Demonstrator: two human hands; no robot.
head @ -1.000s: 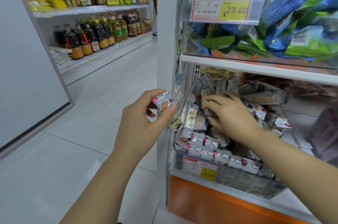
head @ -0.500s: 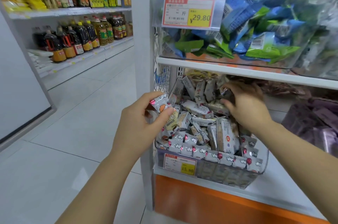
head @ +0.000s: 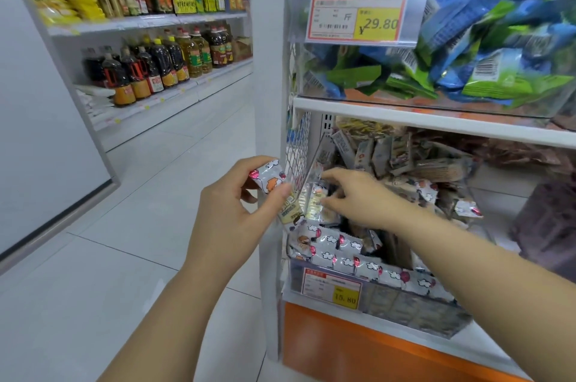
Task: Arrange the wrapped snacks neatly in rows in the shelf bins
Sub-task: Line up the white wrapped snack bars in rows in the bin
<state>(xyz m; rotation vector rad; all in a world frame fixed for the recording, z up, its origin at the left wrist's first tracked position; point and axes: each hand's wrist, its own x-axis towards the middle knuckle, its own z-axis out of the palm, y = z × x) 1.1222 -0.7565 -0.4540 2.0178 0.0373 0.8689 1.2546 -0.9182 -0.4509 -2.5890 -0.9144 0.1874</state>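
— While clamping wrapped snacks [head: 269, 183] in the left hand [head: 230, 213], just beside the right hand [head: 361, 197], risking what?

— Dropping them through loose grip. Right fingers [head: 332, 176] on packets [head: 315, 205] in the bin [head: 405, 303] below: gripping or touching, cannot tell. Could topple rows.

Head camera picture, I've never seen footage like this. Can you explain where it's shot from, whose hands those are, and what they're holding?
No machine here: the camera sits on a person's head, looking forward and down in a shop aisle, so both arms are the wearer's. The left hand pinches a wrapped snack beside the shelf. The right hand reaches into the clear bin full of similar snacks; whether it grips one is unclear. Above sits a bin of blue and green packets.
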